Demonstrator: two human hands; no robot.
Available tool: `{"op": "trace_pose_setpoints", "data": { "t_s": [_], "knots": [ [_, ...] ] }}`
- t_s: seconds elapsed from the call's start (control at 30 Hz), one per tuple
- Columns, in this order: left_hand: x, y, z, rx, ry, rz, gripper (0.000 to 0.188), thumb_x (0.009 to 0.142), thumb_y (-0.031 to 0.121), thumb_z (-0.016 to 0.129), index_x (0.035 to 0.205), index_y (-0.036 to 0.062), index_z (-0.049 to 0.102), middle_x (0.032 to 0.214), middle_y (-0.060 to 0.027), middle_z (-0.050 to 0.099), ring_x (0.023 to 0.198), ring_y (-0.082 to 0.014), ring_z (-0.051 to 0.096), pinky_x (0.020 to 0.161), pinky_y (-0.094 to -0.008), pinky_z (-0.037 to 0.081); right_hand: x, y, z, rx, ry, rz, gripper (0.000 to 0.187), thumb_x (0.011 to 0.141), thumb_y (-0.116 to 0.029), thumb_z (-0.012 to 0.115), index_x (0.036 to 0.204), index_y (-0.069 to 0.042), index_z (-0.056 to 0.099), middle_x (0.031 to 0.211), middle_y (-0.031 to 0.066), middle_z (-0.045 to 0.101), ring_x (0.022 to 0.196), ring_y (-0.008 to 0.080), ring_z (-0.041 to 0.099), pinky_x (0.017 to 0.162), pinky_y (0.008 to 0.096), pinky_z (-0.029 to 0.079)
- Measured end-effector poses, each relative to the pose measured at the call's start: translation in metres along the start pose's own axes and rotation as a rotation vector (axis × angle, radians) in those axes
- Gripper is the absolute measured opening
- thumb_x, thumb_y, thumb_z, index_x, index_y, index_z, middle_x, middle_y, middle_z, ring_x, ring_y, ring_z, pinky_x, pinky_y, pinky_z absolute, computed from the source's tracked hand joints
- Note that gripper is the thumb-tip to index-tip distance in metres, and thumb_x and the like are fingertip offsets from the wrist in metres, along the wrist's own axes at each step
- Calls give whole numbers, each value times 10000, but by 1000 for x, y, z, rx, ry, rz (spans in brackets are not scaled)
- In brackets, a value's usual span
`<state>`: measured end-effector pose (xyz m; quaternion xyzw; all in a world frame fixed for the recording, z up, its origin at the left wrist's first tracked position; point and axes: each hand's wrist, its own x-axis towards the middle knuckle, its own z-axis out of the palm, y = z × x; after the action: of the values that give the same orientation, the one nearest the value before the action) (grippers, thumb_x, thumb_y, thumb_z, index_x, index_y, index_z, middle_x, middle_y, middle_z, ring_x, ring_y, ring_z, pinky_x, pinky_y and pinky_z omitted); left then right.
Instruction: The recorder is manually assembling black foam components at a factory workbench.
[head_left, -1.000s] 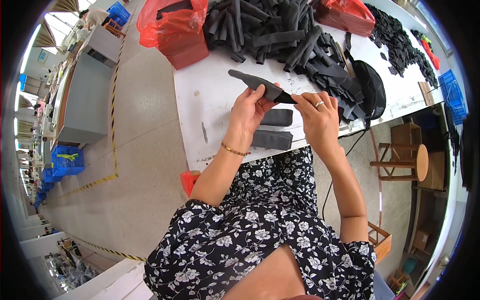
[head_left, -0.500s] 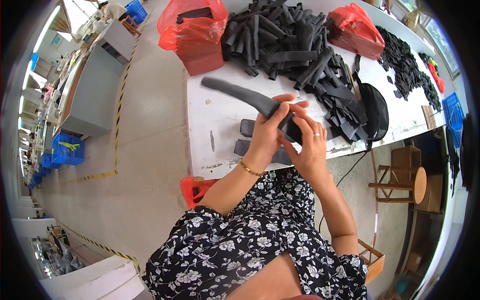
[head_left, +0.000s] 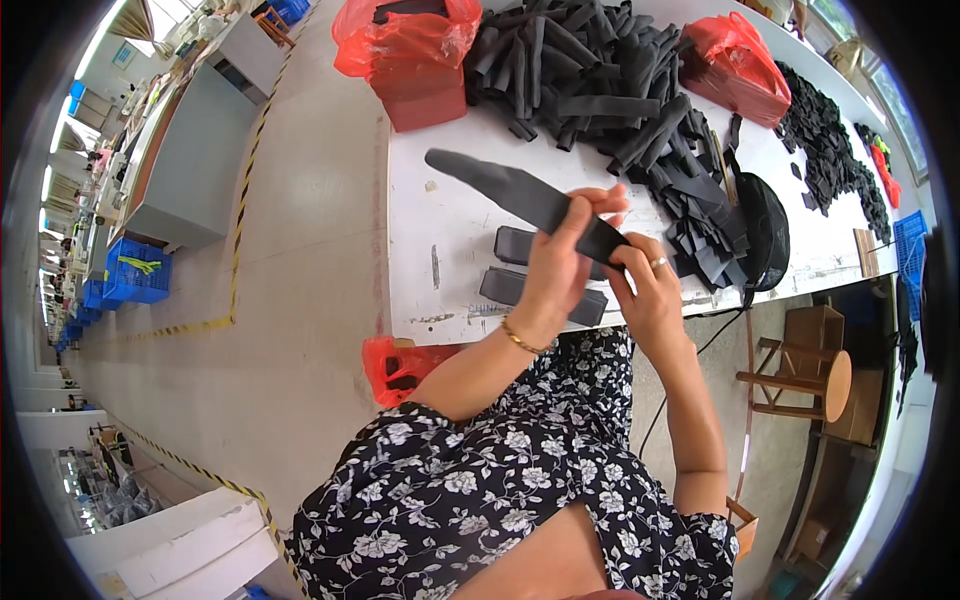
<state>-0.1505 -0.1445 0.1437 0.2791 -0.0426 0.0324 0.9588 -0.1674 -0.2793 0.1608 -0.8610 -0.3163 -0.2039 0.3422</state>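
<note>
A long dark grey strip of cloth-like material (head_left: 505, 188) slants over the white table (head_left: 415, 270), its far end pointing up and left. My left hand (head_left: 562, 255) grips it around the middle, thumb on top and fingers beneath. At the strip's near end, my right hand (head_left: 650, 290) pinches it between thumb and forefinger. Below my hands lie two flat stacks of dark strips, the farther stack (head_left: 513, 244) and the nearer stack (head_left: 505, 287), both partly covered by my left hand and wrist.
A large heap of curled dark strips (head_left: 570, 75) fills the table's back, between two red plastic bags (head_left: 415, 60) (head_left: 740, 75). Flat dark pieces (head_left: 705, 225) lie beside a round black corded object (head_left: 765, 235). Another red bag (head_left: 385, 370) hangs by the front edge. A wooden stool (head_left: 836, 385) stands right.
The strip now lies flatter and straighter, where it was bent and folded near my hands. My right hand has moved slightly right to its end. The whole view has shifted a little.
</note>
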Motion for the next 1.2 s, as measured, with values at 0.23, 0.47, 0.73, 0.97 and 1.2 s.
{"op": "trace_pose_setpoints", "data": {
  "t_s": [0.23,0.47,0.73,0.97,1.2],
  "knots": [
    [2,-9,-13,-33,-28,-128,267,1001,232,512,1170,29,558,1127,-143,663,1228,-278,535,1037,-399,423,1,5,6,2,-32,48,244,765,23,688,959,-22,548,981,137,571,881,343,591,715,421,498],
    [12,22,3,-103,75,29,357,986,247,545,1216,-25,518,1042,-166,670,1023,-298,648,958,-403,498,7,13,-16,-42,1,-193,271,716,85,697,917,-19,549,930,113,557,794,304,587,656,395,501],
    [-6,1,11,-137,-16,54,323,1005,277,492,1180,7,519,1019,-113,676,1124,-321,606,1074,-457,416,9,9,-7,-15,59,-267,274,682,119,686,884,2,542,923,129,566,767,306,601,622,388,508],
    [-11,-2,13,-137,-40,29,310,1000,283,502,1162,20,532,1002,-102,686,1219,-337,542,1080,-444,398,7,9,-3,6,80,-271,270,678,125,685,875,1,548,910,124,567,761,301,603,614,383,506],
    [5,23,-35,102,351,109,432,917,376,648,1144,21,559,923,-47,664,933,-135,641,862,-328,530,-1,21,-14,-98,104,-253,279,658,127,679,880,13,556,927,127,572,774,298,609,612,380,509]
  ]
}}
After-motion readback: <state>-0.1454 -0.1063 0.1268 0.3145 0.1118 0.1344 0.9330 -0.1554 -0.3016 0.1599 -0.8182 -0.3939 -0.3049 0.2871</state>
